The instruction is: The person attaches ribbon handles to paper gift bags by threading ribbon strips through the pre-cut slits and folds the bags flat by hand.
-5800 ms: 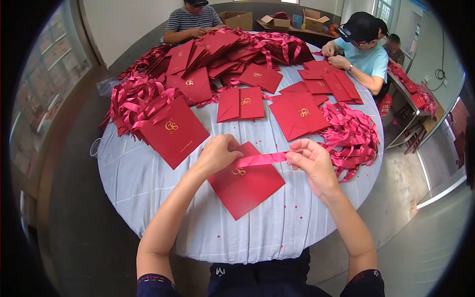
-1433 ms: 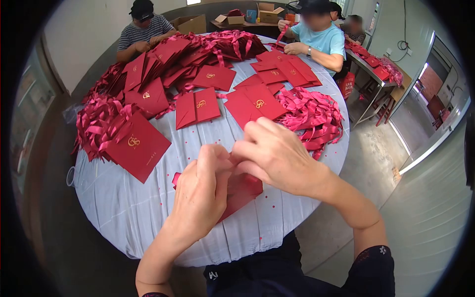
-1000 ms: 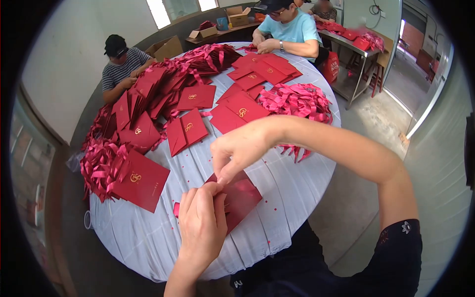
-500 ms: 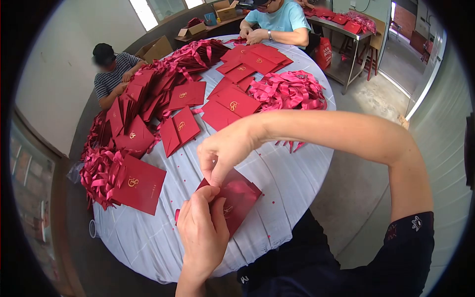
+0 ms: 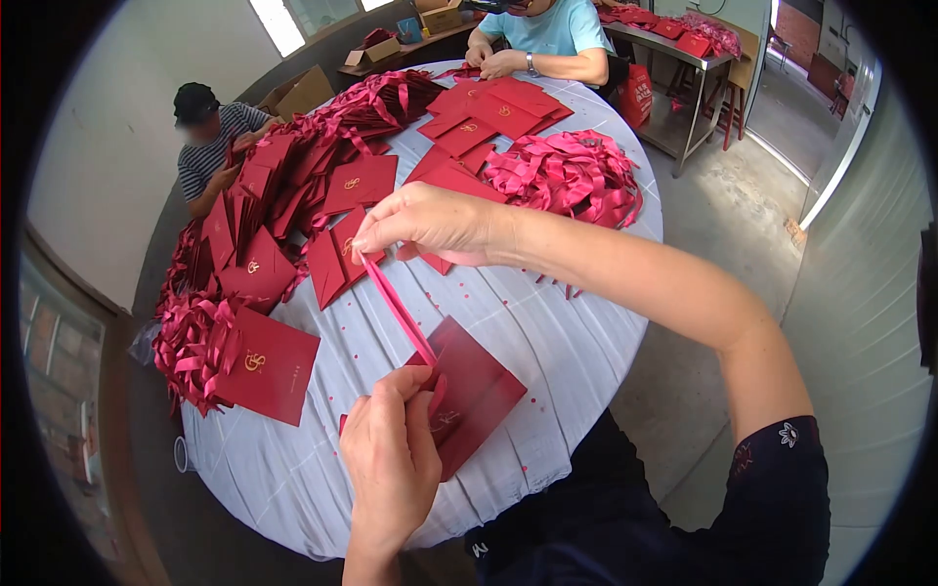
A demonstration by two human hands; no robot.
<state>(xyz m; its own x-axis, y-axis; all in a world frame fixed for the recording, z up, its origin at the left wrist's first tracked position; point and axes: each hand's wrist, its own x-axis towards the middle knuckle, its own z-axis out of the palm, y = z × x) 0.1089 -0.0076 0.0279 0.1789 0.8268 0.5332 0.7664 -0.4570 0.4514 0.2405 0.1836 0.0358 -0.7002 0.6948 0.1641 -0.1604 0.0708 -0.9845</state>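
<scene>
Pinching pink ribbon: right grip high, left grip low over red bag.

Single bag on nr side of tbl; bag heap far L, ribbon pile far R, bag grp just beyond pile; ribbon bunch at L edge, lone bag touching its R; carton behind tbl, far L

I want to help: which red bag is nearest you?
The red bag by your left hand, where pink ribbon stretches to your right hand; the others are farther away.
</scene>
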